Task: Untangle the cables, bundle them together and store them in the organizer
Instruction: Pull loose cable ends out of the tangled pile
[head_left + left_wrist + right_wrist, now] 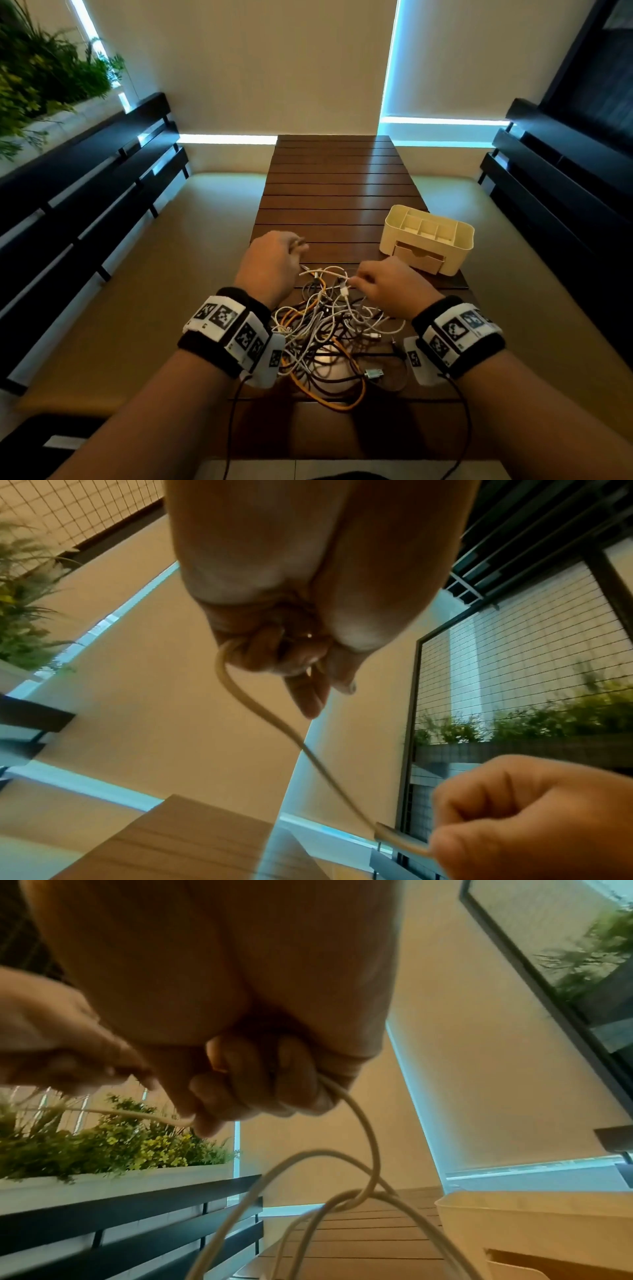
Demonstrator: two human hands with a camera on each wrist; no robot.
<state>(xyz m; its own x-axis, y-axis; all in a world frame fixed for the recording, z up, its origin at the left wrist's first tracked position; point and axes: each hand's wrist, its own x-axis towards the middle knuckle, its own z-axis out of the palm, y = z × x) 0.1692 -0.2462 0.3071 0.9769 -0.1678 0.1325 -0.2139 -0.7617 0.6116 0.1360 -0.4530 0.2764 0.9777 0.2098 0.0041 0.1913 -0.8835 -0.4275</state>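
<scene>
A tangle of white, grey, black and orange cables (329, 329) lies on the near half of the wooden slat table (335, 192). One white cable (325, 273) runs taut between both hands above the heap. My left hand (274, 263) grips its end, fingers curled round the white cable (253, 704). My right hand (383, 284) pinches the same white cable (363, 1123) at the far right of the tangle, with loops hanging below it. The cream organizer (428, 236), with open compartments on top and a drawer in front, stands just beyond my right hand.
Dark slatted benches (85, 205) flank the table on both sides, with the right bench (555, 192) close to the organizer. A planter with green plants (41, 75) sits at the far left. The far half of the table holds nothing but bare slats.
</scene>
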